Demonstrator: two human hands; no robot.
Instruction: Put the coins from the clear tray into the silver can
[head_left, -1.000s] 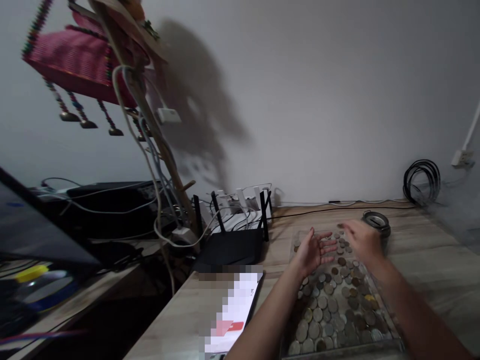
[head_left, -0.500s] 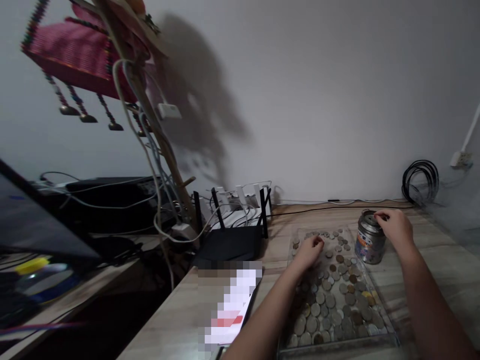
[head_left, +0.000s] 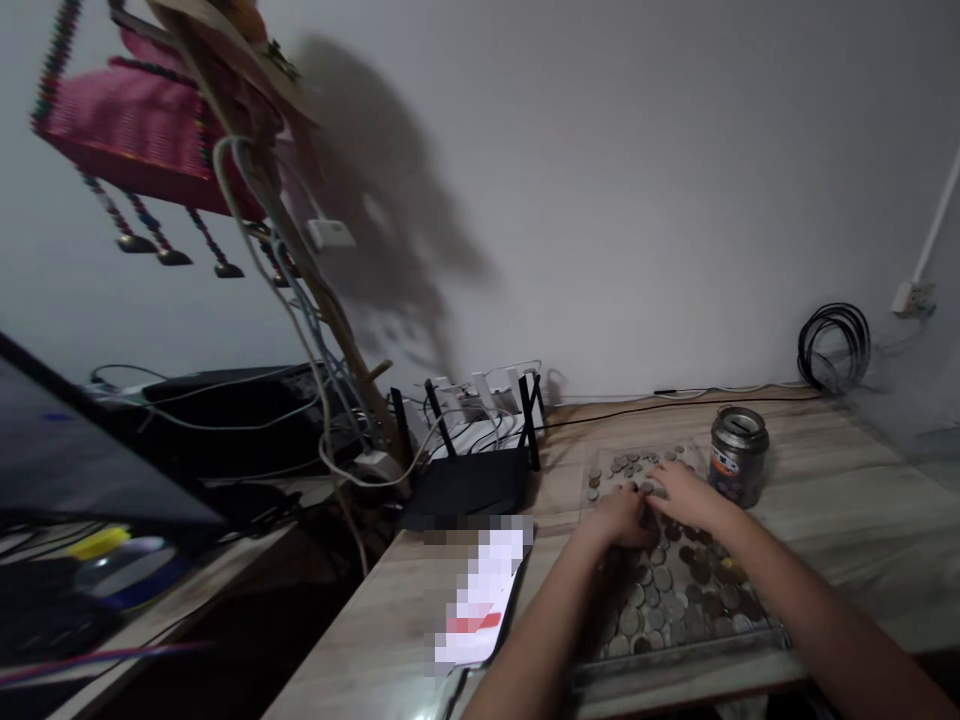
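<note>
Many coins [head_left: 660,605] lie spread in a shallow clear plastic tray [head_left: 679,650] on the desk. Over the middle of the tray is my left hand [head_left: 624,515], its fingers curled inward; whatever they hold is hidden. Close beside it, my right hand [head_left: 684,492] reaches down to the coins, thumb and fingers apart, fingertips at the coins in the far part of the tray. Behind my right wrist, a round metal coin bank [head_left: 739,460] with a slotted lid and a printed label stands upright, just right of the tray.
A phone [head_left: 484,600] with a lit, blurred screen lies left of the tray. Behind it sits a black router [head_left: 469,485] with raised antennas and white cables. A black cable coil [head_left: 834,345] leans against the wall. A pink beaded bag [head_left: 142,120] hangs at upper left.
My right hand has left the coin bank's lid and moved left and down to the coins. My left hand has stayed over the tray, shifting slightly nearer me. The view has tilted slightly.
</note>
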